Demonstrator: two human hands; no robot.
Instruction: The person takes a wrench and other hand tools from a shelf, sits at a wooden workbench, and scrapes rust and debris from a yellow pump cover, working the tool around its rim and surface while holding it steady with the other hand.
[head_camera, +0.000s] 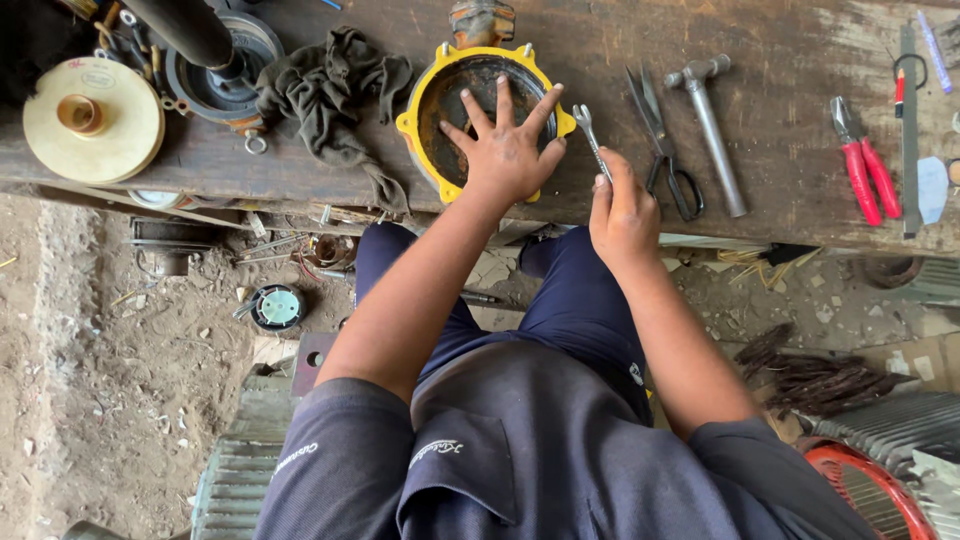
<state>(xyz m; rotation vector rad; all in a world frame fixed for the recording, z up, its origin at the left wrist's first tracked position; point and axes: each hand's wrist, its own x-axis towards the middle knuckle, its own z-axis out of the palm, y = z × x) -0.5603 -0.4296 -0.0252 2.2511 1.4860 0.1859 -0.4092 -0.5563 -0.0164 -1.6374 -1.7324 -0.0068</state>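
L hand (507, 150) spread flat on yellow pump housing (425, 110); R hand (622, 215) w/ grip closed on spanner (590, 135), on counter (780, 60).

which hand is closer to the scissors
The right. The right hand, gripping a spanner, sits just left of the scissors. The left hand lies spread on the yellow casing, farther left.

One spanner (590, 138), one scissors (662, 140), one hammer (712, 130), one pliers (865, 165), one rag (335, 85).
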